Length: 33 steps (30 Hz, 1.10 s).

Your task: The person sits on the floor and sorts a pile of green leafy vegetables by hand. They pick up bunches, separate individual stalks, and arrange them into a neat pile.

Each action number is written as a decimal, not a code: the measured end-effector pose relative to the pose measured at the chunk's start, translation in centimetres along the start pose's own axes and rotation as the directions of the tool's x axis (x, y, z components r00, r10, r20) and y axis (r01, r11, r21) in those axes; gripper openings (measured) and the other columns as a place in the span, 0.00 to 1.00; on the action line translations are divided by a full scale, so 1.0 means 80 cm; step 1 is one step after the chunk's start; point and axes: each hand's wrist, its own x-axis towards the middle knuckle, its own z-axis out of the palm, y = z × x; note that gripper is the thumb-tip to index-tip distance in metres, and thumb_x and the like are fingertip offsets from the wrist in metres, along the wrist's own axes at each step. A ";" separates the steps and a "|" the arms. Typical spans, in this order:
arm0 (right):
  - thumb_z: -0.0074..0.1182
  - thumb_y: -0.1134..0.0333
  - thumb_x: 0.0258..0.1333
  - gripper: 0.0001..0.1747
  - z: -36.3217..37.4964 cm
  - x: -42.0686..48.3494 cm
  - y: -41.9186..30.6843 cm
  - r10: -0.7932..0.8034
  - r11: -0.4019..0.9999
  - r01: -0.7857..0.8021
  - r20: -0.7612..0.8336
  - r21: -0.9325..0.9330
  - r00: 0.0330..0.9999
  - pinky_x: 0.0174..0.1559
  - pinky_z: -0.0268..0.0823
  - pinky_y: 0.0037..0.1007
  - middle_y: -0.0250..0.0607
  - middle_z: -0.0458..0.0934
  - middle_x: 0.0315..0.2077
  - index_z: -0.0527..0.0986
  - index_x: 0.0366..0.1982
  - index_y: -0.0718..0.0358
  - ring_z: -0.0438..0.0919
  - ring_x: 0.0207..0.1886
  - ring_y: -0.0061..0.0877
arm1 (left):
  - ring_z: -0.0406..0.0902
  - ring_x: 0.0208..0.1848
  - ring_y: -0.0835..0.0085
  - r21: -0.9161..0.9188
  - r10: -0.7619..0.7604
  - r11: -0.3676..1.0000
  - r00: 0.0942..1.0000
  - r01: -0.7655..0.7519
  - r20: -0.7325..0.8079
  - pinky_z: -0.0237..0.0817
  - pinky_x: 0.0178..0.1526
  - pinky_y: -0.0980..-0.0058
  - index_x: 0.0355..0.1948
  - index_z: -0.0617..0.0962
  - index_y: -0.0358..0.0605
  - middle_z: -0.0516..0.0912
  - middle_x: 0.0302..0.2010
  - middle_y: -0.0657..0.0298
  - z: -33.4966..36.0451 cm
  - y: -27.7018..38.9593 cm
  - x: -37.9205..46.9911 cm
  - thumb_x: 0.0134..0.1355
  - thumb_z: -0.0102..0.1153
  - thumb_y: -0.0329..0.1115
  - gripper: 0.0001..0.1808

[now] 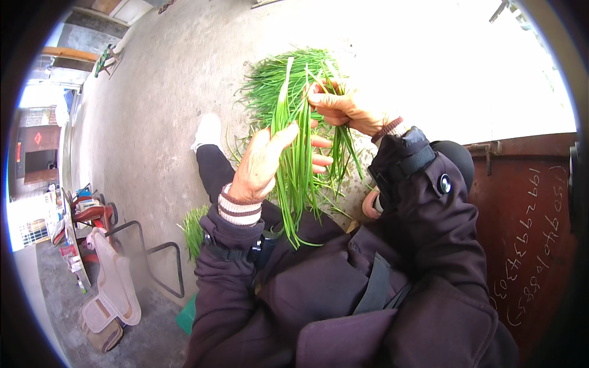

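My left hand (262, 161) holds a bunch of garlic chives (294, 165), the pale stem ends up and the green leaf tips hanging over my lap. The thumb presses on the stalks while the other fingers spread behind them. My right hand (340, 106) pinches a smaller clump of chives (340, 147) beside the top of that bunch, its leaves drooping below the fingers. Beyond both hands a large pile of chives (280, 78) lies on the concrete floor, with loose blades scattered nearer to me.
Another chive bundle (195, 230) is by my left sleeve, near a green object (186, 315). At left are a chair with a woven cover (115, 280), its metal frame (177, 267), and a small folding stool (108, 60). A brown metal door (520, 230) bearing handwriting stands at right.
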 end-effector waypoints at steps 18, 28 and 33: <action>0.57 0.68 0.51 0.09 0.008 -0.008 -0.008 -0.027 0.998 0.026 0.014 0.049 1.000 0.19 0.46 0.14 0.24 0.66 0.19 0.71 0.33 0.61 0.56 0.16 0.09 | 0.79 0.37 0.59 -0.087 0.003 0.996 1.000 -0.004 -0.012 0.73 0.40 0.67 0.50 0.68 0.31 0.77 0.40 0.47 -0.002 -0.001 0.004 0.66 0.38 0.46 0.25; 0.58 0.62 0.52 0.10 0.022 -0.008 -0.014 0.037 0.996 -0.040 -0.044 -0.079 0.998 0.19 0.47 0.13 0.22 0.65 0.16 0.73 0.32 0.59 0.59 0.16 0.08 | 0.78 0.40 0.54 -0.127 -0.048 0.990 0.990 0.065 0.132 0.73 0.41 0.64 0.54 0.63 0.30 0.75 0.42 0.45 -0.007 -0.008 0.012 0.65 0.42 0.46 0.27; 0.58 0.61 0.51 0.10 0.014 -0.003 -0.012 0.080 0.982 -0.084 -0.031 -0.170 0.996 0.18 0.47 0.14 0.21 0.64 0.14 0.74 0.31 0.60 0.59 0.16 0.08 | 0.78 0.40 0.55 -0.119 -0.167 0.973 0.959 0.198 0.227 0.73 0.42 0.63 0.51 0.65 0.30 0.75 0.42 0.43 -0.013 -0.012 0.017 0.64 0.44 0.46 0.26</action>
